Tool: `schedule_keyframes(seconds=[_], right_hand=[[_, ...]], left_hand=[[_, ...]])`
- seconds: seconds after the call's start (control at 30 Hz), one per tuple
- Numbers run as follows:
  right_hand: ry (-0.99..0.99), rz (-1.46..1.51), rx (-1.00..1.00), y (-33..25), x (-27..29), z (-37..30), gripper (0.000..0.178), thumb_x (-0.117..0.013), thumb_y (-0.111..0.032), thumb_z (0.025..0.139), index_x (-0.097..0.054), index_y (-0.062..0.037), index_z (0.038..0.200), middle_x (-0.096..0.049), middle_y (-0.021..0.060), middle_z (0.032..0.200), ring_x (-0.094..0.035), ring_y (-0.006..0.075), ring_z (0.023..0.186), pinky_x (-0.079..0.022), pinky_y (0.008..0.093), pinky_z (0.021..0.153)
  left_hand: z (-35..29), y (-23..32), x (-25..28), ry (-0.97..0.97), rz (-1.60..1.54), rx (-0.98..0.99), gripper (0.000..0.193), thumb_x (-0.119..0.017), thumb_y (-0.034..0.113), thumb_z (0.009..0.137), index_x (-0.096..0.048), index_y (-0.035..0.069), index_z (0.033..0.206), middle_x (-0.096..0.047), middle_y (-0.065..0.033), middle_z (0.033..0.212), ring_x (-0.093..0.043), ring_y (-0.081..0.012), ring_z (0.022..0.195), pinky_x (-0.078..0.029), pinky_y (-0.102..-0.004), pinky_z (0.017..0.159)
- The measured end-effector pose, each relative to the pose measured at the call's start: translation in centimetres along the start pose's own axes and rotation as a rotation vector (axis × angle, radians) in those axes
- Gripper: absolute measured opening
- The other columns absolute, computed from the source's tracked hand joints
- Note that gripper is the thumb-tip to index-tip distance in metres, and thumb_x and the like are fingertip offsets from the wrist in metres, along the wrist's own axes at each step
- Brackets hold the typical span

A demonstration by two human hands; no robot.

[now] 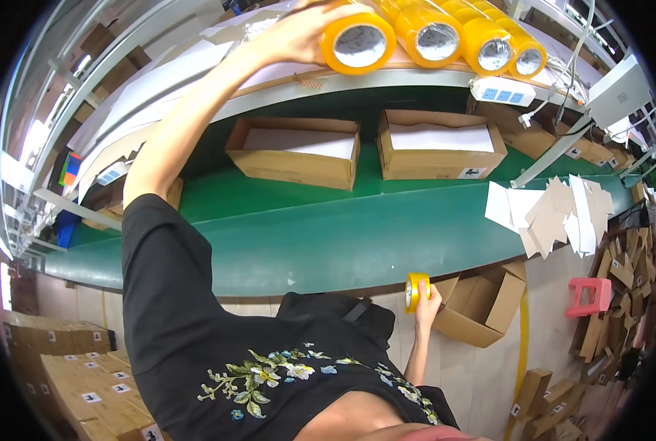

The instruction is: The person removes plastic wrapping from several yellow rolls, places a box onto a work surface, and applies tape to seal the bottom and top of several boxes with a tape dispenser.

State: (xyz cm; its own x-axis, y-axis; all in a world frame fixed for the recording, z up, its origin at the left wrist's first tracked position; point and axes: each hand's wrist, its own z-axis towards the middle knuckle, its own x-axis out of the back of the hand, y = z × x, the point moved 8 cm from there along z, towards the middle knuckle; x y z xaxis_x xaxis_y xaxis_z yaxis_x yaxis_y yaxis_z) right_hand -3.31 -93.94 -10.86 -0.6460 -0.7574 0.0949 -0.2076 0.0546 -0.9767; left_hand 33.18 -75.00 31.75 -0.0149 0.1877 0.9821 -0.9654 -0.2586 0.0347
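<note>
Green conveyor belt (320, 235) runs across the view, bending with the lens; a pale shelf (357, 77) runs above its far edge.

Left hand (298, 33): arm raised and stretched to the shelf, fingers curled over the top of the nearest large yellow tape roll (357, 44). The roll lies on its side with its open core facing the camera, and it is the leftmost in a row of like rolls (482, 40) set touching one another along the shelf. Grasp appears closed on the roll, though the palm side is hidden, so how firm the hold is cannot be read.

Right hand (425, 307): low, just below the near edge of the belt, fingers clenched around a small yellow tape roll (414, 291) held upright on edge.

Two open cardboard boxes (298, 151) (439, 143) sit side by side on the belt, each with a white sheet inside. Loose white and tan cards (556, 213) lie in a heap on the belt to the right. An open carton (482, 301) stands just right of the right hand. A red stool (589, 295) is on the floor beyond it, beside scattered cardboard scraps (625, 272). Stacked flat cartons (85, 382) sit at lower left.
</note>
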Motion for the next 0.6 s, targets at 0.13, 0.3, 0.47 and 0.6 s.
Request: schedule_keyframes(seconds=[0.13, 0.3, 0.47, 0.6], right_hand=[[-0.179, -0.286, -0.008, -0.1, -2.2, 0.6, 0.033, -0.062, -0.029, 0.085, -0.062, 0.0034, 0.091, -0.065, 0.0114, 0.077, -0.059, 0.0145, 0.072, -0.047, 0.0315, 0.067], [-0.412, -0.777, 0.394, -1.9, -7.6, 0.0, 0.037, -0.065, -0.029, 0.079, -0.060, 0.0000, 0.101, -0.060, 0.0212, 0.107, -0.051, 0.0344, 0.110, -0.030, 0.0491, 0.101], [-0.681, -0.790, 0.439, 1.8, -12.4, -0.3, 0.036, -0.069, -0.026, 0.075, -0.061, -0.0022, 0.101, -0.058, 0.0220, 0.110, -0.050, 0.0353, 0.111, -0.031, 0.0476, 0.101], [-0.962, -0.868, 0.203, 5.4, -17.0, -0.7, 0.038, -0.070, -0.026, 0.073, -0.063, -0.0007, 0.101, -0.064, 0.0214, 0.094, -0.060, 0.0359, 0.094, -0.045, 0.0425, 0.085]], left_hand=[[-1.7, -2.3, 0.0, -0.008, 0.076, 0.120, 0.106, -0.076, 0.049, 0.064, -0.016, 0.012, 0.142, -0.031, -0.0192, 0.141, -0.026, -0.0375, 0.131, -0.022, -0.0465, 0.108], [-6.0, 3.9, 3.1, 0.333, 0.178, 0.405, 0.100, -0.076, 0.041, 0.066, -0.018, 0.011, 0.142, -0.013, -0.0247, 0.145, -0.022, -0.0391, 0.132, -0.018, -0.0460, 0.110], [-18.8, 9.6, -6.6, 0.940, 0.078, 0.457, 0.054, -0.068, 0.017, 0.072, -0.046, 0.000, 0.119, -0.050, -0.0156, 0.119, -0.046, -0.0308, 0.113, -0.036, -0.0401, 0.097], [-33.7, 17.5, -30.5, 0.400, -0.288, 1.026, 0.042, -0.061, 0.016, 0.077, -0.051, 0.006, 0.116, -0.051, -0.0183, 0.118, -0.049, -0.0339, 0.111, -0.042, -0.0399, 0.092]])
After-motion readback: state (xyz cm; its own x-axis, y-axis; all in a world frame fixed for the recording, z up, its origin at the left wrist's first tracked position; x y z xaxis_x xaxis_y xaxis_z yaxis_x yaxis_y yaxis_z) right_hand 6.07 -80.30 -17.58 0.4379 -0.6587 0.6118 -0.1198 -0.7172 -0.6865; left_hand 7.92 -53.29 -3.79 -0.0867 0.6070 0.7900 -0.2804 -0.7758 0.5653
